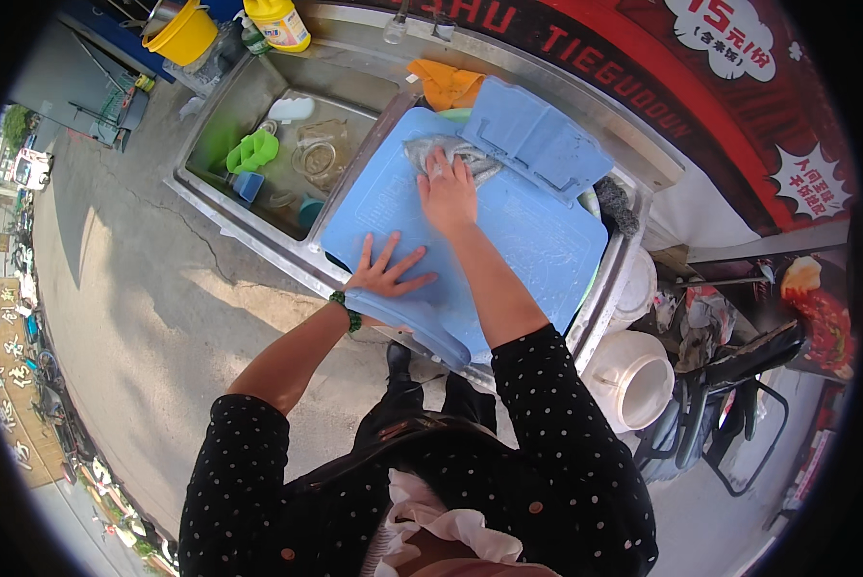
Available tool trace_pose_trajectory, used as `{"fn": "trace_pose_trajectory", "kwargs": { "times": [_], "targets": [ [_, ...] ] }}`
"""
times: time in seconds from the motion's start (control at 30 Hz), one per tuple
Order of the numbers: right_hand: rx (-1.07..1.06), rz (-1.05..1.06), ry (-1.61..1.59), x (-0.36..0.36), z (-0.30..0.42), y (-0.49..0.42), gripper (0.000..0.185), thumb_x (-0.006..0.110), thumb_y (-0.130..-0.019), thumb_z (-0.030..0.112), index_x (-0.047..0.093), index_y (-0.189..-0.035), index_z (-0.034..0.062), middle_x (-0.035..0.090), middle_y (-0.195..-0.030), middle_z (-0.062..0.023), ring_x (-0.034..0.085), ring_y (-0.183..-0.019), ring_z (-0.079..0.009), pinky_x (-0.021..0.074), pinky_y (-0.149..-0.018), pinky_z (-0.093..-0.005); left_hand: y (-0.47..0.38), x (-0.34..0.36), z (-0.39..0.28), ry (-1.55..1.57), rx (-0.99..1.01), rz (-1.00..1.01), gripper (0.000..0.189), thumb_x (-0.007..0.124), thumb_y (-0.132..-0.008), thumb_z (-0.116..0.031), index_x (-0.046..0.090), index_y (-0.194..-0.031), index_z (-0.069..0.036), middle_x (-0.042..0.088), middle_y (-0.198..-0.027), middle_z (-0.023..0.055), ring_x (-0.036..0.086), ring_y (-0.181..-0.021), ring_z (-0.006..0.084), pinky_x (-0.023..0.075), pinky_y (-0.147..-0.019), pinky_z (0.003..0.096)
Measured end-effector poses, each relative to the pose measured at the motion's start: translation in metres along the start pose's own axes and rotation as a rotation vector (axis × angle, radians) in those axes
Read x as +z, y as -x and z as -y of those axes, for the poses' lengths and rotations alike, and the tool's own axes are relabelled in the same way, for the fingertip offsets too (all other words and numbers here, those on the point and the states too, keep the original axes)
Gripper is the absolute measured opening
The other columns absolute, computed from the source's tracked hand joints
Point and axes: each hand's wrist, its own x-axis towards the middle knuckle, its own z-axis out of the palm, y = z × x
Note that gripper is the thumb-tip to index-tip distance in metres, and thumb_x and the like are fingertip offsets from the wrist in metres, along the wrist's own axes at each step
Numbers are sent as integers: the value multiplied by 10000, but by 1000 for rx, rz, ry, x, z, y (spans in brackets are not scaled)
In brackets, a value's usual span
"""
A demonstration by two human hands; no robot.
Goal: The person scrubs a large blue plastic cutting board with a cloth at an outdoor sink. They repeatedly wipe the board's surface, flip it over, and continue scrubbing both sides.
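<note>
A large light-blue plastic lid (547, 249) with raised lines lies across the right basin of a steel sink. Its far flap (536, 137) tilts up along the back, and a curved near flap (424, 328) sticks out towards me. My right hand (451, 195) presses a wet grey cloth (418, 150) onto the lid's far part, beside the far flap; its fingertips sink into the folds. My left hand (388, 274), fingers spread, rests on the lid's near left part. A dark green bracelet circles that wrist. Suds or water drops dot the lid's surface.
The left sink basin (218, 133) holds a green plastic container (252, 150), a small blue box (248, 186) and other dishes. An orange cloth (446, 83) and steel wool (616, 205) lie near the lid. A yellow jug (278, 25) stands behind; a white plastic barrel (633, 379) stands at right.
</note>
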Motion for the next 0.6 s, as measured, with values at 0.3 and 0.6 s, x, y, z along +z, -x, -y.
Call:
{"fn": "trace_pose_trajectory", "kwargs": {
  "times": [0.3,0.6],
  "targets": [
    [78,9,89,-27,-56,26,436,474,-1037,289,549,-1442,147,448,-1559,2,418,-1374,-419,326,-1172,-493,12,-5,6,170,-23,47,1057,636,-661,-836,315,-1570,-402,152,-1688,13,139,-1528,408,119,-1184,692],
    [-692,399,-158,4,82,3,496,520,-961,209,517,-1457,184,383,-1599,27,406,-1404,-394,332,-1193,-418,19,10,13,484,54,-72,999,684,-722,-728,376,-1558,-276,304,-1637,14,264,-1510,277,182,-1243,465]
  ]
}}
